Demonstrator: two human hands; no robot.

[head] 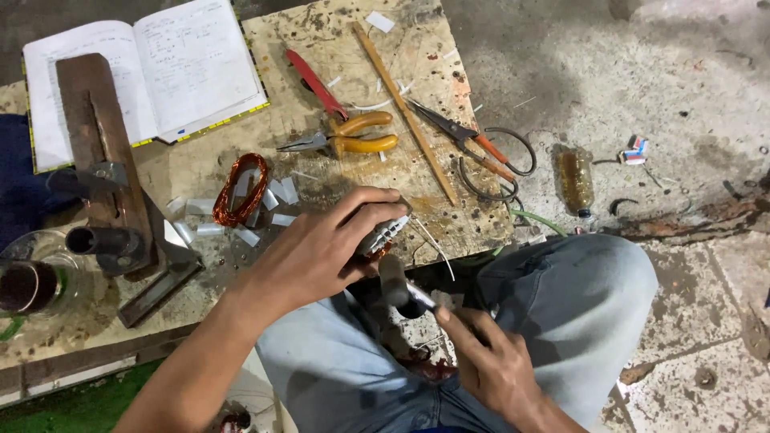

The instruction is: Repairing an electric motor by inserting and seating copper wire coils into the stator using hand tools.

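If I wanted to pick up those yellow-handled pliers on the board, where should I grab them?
Probably by the two yellow handles of the pliers, coming from the right: they point that way, lie slightly apart and are thick, while the thin metal nose points left toward the copper wire coil.

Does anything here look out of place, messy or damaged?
Yes. A plastic bottle lies on its side on the stained concrete floor, off the board. White paper slips lie strewn around the copper wire coil, and the wooden work board is scuffed and stained. What the left hand grips stays partly hidden.
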